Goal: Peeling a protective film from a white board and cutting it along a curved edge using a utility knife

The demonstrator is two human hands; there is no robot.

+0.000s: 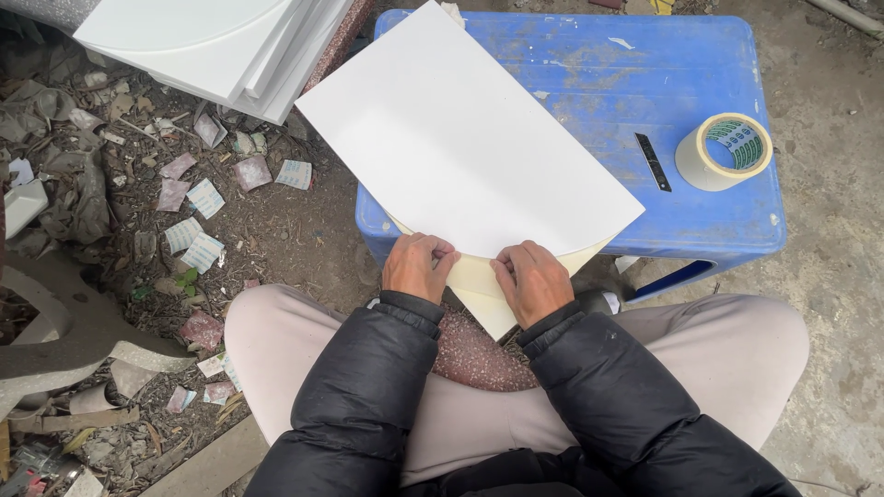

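A flat white rectangular sheet (465, 138) is laid at an angle across the blue plastic stool (645, 74), its far corner reaching past the stool's back edge and its near edge overhanging the stool's front, toward the seated person. Beneath the sheet a cream-coloured curved panel (483, 281) is seen, showing only below the sheet's near edge.

The sheet's near edge is gripped by both hands, which are set side by side just apart. The left hand (419, 265) is curled closed on the near edge left of its middle, fingers folded over the rim. The right hand (532, 281) is likewise closed, knuckles up, on the edge and the cream panel just beside it. Most of the sheet thus lies beyond the hands, away from the body.

On the stool, right of the sheet and well apart from it, a roll of beige tape (723, 152) is stood, with a small dark blade (652, 162) lying between it and the sheet. Left of the stool, beyond the sheet's far corner, a stack of white boards (221, 46) is seen above littered ground (184, 212) strewn with paper scraps.
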